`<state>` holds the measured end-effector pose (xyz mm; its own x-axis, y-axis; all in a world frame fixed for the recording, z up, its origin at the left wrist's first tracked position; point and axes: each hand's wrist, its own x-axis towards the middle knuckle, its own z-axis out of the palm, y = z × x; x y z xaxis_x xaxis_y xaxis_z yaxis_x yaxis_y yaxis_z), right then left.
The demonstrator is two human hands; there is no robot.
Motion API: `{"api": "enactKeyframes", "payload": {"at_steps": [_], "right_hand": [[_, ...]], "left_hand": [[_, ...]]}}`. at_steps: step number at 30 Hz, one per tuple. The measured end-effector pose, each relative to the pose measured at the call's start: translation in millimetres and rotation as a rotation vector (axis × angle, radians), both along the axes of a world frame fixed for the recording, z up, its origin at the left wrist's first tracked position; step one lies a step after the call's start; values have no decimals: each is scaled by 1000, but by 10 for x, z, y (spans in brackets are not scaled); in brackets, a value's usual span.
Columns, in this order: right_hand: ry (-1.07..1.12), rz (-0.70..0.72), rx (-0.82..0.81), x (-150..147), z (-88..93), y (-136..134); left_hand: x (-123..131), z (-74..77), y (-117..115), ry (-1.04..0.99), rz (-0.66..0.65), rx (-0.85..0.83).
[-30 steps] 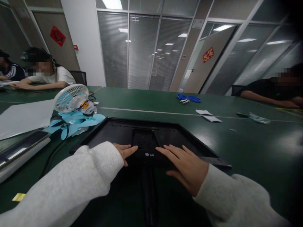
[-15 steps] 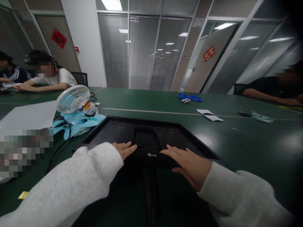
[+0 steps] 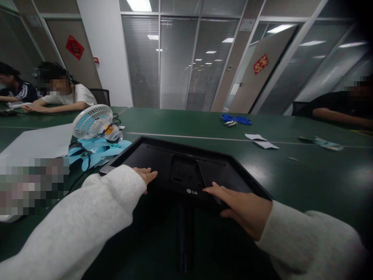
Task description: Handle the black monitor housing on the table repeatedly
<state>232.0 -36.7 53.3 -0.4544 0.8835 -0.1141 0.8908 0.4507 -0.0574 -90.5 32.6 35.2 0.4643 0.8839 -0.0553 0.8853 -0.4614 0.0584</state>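
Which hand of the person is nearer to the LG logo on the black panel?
Right. The right hand is close beside the LG logo, on its right; the left hand is farther away, on its left.

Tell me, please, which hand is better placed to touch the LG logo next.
Probably the right hand: its fingers lie just beside the LG logo, while the left hand is farther off.

LG panel (image 3: 188,173) partly hidden by right hand (image 3: 244,205), pixelated object (image 3: 32,186) cut off by left edge
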Motion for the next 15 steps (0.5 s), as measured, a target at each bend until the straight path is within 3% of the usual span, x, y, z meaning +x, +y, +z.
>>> {"api": "enactKeyframes", "payload": {"at_steps": [3,8,15], "right_hand": [[-28,-24,45,17,-33,-13],[-120,-100,136,119,-109,43],[-169,-167,116,321,-217,294]], "left_hand": [[65,60,16,-13,47,24],[198,108,-105,-78,-16,276],[390,-172,-38,-98,-71,588]]}}
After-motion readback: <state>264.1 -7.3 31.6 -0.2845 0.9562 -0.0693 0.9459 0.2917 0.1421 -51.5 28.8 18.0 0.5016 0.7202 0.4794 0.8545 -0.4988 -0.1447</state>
